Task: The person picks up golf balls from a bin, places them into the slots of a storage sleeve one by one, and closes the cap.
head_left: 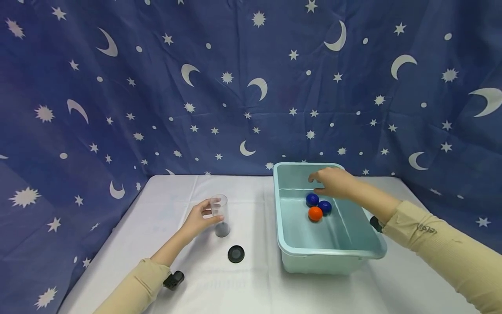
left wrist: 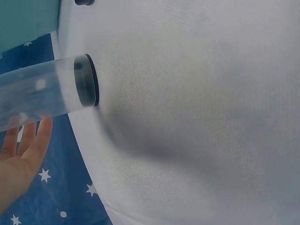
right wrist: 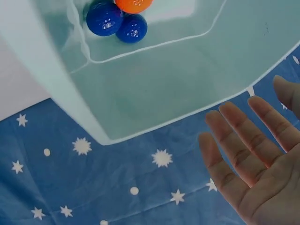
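Note:
A clear plastic tube (head_left: 219, 213) with a dark base stands upright on the white table. My left hand (head_left: 201, 220) holds its side, thumb and fingers curved about it; in the left wrist view the fingertips meet the clear wall. Just in front of the tube lies a round black cap (head_left: 236, 254). Over the back of the light teal bin (head_left: 279, 213) hovers my right hand (head_left: 332, 182), its fingers spread and nothing in them. Below it, two blue balls (head_left: 312, 199) and an orange ball (head_left: 315, 213) sit together on the bin floor.
The white cloth-covered table (head_left: 251, 279) carries the bin on its right side. Behind it hangs a dark blue curtain (head_left: 219, 96) with moons and stars. A small black device (head_left: 174, 280) is at the left wrist.

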{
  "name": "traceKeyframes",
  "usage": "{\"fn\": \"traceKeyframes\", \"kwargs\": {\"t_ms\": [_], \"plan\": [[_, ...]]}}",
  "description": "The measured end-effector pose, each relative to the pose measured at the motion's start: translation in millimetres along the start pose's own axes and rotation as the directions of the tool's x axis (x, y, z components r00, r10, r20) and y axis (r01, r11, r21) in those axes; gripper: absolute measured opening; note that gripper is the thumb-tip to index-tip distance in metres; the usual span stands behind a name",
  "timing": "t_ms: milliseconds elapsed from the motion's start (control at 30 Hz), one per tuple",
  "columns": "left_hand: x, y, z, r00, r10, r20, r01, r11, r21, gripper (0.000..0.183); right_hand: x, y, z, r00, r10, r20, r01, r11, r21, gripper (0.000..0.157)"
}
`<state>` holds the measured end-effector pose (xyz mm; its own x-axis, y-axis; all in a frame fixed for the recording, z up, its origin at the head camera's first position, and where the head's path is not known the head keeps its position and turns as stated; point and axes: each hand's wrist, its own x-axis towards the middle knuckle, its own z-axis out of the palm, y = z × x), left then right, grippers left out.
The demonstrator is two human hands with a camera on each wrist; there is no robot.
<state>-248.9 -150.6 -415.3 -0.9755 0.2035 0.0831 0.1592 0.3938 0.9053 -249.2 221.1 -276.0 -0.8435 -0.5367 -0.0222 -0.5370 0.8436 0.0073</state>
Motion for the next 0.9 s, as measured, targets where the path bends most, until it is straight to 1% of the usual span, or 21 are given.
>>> {"fn": "traceKeyframes", "kwargs": {"t_ms": [133,300,533,700,767,900], "plan": [[-0.5,-0.7,1.0,1.0,-0.004,0.002,0.004,1.0,0.0,0.057,6.3,-2.9,4.6,0.999,0.016,0.029,-0.016,1.0,0.01,0.025],[-1.0,-0.1,1.2,1.0,-0.003,0.0,0.003,1.0,-0.003,0.057,13.2,-1.0,7.6,0.998,0.039,0.059,-0.039,0.999,0.004,0.025],[0.4,2.7,0.7,1.0,0.025,0.001,-0.025,0.999,0.023,0.056,23.8,6.9,12.4,0.993,0.079,0.091,-0.08,0.997,0.011,0.026],[0.1,4.9,2.2,0.999,0.049,0.01,-0.05,0.998,0.041,0.054,30.4,13.5,18.6,0.993,0.074,0.091,-0.077,0.997,0.029,0.027],[-0.6,6.0,2.9,0.999,0.042,0.006,-0.043,0.998,0.047,0.054,32.9,15.8,21.5,0.995,0.061,0.085,-0.065,0.997,0.038,0.027],[-1.4,7.0,3.4,1.0,0.027,-0.002,-0.027,0.998,0.061,0.055,36.8,19.0,28.2,0.993,0.067,0.098,-0.074,0.995,0.066,0.029]]}}
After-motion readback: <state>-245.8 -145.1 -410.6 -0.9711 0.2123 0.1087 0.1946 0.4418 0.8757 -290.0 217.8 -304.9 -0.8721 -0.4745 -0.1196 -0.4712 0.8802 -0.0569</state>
